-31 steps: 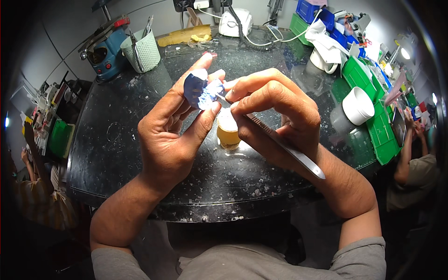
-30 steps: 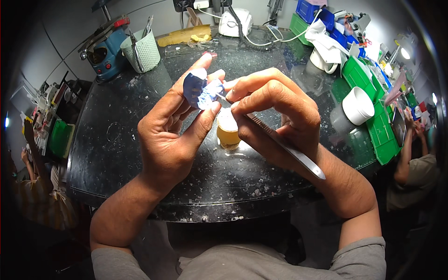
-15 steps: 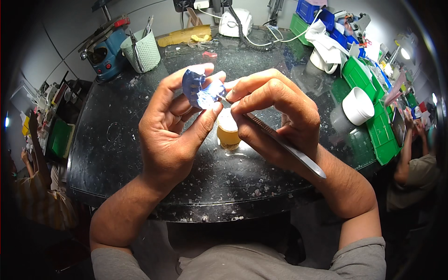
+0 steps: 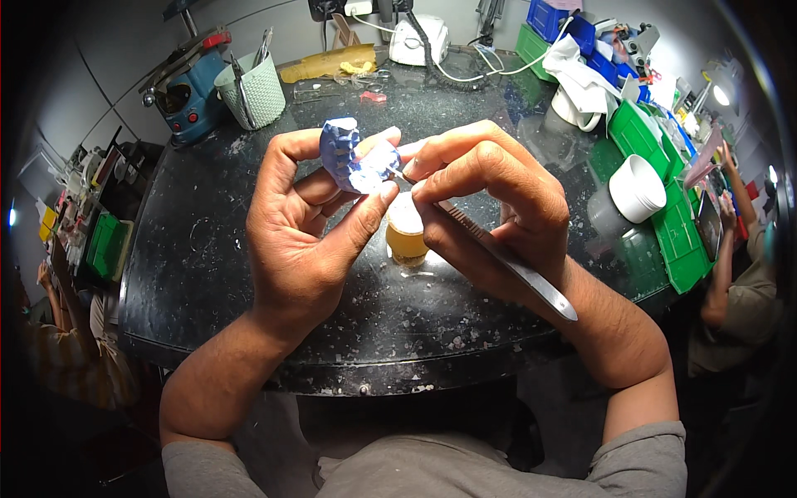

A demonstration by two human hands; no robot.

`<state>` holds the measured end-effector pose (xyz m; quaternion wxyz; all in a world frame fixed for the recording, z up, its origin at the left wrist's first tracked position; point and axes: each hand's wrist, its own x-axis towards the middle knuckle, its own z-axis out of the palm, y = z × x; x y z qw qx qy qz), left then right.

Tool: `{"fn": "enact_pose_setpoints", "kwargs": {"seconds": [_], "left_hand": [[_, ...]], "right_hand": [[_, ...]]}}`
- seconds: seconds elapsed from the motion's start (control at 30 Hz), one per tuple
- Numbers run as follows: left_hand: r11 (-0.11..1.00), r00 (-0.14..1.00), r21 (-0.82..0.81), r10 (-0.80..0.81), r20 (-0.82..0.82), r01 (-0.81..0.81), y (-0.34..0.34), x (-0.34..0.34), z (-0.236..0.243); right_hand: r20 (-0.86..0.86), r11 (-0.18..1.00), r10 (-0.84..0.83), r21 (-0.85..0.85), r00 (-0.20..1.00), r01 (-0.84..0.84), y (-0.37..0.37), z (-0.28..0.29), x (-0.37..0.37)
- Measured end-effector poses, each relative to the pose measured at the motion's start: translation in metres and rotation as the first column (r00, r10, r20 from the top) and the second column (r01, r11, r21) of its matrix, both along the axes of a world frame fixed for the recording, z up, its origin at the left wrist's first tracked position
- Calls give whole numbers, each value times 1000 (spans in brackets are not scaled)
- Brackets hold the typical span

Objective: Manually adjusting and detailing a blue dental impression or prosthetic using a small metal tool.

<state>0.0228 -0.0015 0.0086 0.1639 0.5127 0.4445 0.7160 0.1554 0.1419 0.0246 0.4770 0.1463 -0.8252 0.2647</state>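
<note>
My left hand grips a pale blue dental cast by thumb and curled fingers, its row of teeth facing up and sideways. My right hand is closed round a long silver metal tool, whose thin tip reaches the cast's right side. A yellow cylindrical pot with a white top stands on the bench just below the hands, partly covered by my right fingers. A small red piece lies behind the cast.
Black bench with blue machine, mint tool holder, white device with cables. Right side: white tub, green bins, cup with paper. Co-workers are at both edges: an arm right, an arm left.
My left index finger has curled lower and the cast has turned, showing more teeth and uncovering the red piece. My right hand is almost still. The right co-worker has raised a hand.
</note>
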Motion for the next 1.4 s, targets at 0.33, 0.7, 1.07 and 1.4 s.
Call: {"fn": "enact_pose_setpoints", "kwargs": {"seconds": [0.33, 0.7, 1.07, 1.4], "left_hand": [[1000, 1000, -7, 9, -26, -9, -1, -1, 0], [999, 997, 17, 34, -74, -32, 1, -1, -1], [1000, 999, -27, -8, 50, 10, -1, 3, 4], [999, 999, -37, 28, -39, -29, -1, -4, -3]], "right_hand": [[21, 999, 42, -21, 999, -41, 0, 3, 2], [2, 1000, 22, -6, 1000, -22, 1, 1, 1], [-11, 999, 6, -37, 1000, -7, -2, 0, 0], [-12, 1000, -2, 7, 1000, 2, -1, 1, 0]]}}
